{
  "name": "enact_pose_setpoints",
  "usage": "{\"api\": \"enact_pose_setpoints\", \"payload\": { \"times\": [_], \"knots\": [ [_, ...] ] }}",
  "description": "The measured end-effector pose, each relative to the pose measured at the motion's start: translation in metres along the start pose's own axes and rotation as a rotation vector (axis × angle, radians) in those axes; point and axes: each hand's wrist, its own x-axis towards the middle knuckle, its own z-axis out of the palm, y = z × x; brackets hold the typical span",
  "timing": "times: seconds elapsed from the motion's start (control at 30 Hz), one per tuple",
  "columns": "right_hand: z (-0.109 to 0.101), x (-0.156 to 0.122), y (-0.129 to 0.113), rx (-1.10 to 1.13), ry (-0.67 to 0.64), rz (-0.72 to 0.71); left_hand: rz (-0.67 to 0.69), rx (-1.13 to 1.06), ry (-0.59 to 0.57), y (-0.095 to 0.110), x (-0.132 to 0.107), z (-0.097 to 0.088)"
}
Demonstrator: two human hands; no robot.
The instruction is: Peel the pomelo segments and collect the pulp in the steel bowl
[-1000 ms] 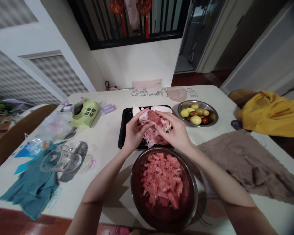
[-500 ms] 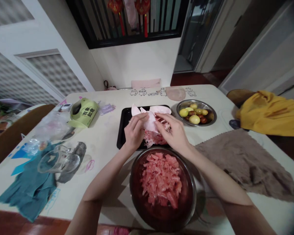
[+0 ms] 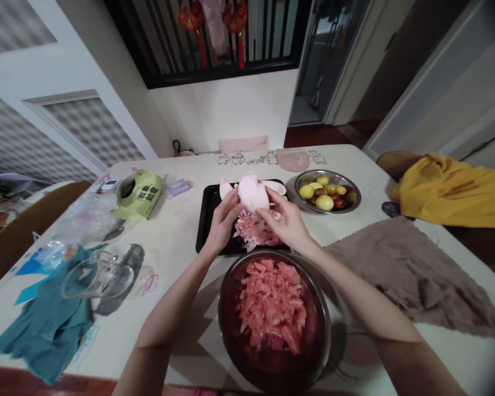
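Note:
Both hands grip one pale pink pomelo segment point(image 3: 251, 193) above a black tray point(image 3: 206, 223). My left hand point(image 3: 221, 223) pinches its left side. My right hand point(image 3: 284, 221) holds its right side with fingers curled. Under the hands, torn membranes and pink scraps point(image 3: 256, 234) lie heaped on the tray, with white peel pieces at its far edge. Close to me stands a dark metal bowl point(image 3: 313, 335) filled with peeled pink pulp point(image 3: 271, 303).
A steel bowl of small yellow and red fruits point(image 3: 327, 190) sits right of the tray. A brown cloth point(image 3: 404, 269) covers the right of the table. At left are a glass jug point(image 3: 97, 275), a teal cloth point(image 3: 45, 324), plastic bags and a green tissue box point(image 3: 142, 191). A yellow garment point(image 3: 457, 190) drapes a chair.
The segment has been turned so its pale membrane faces up instead of the pink flesh, and both hands have lifted it slightly toward the tray's far side.

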Motion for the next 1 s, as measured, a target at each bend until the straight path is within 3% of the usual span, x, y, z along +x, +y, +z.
{"api": "enact_pose_setpoints", "payload": {
  "times": [0.07,0.33,0.8,1.0],
  "knots": [
    [0.0,0.001,0.002,-0.057,-0.028,-0.05,-0.081,-0.035,-0.011,-0.001,0.001,0.0],
    [-0.013,0.006,0.001,-0.125,-0.146,-0.216,-0.039,0.025,0.022,0.007,0.001,0.0],
    [0.004,-0.009,-0.004,-0.305,0.038,-0.24,0.045,0.213,0.102,0.013,-0.013,0.014],
    [0.006,-0.011,-0.004,-0.292,0.03,-0.281,0.044,0.289,0.151,0.014,-0.016,0.016]
  ]
}}
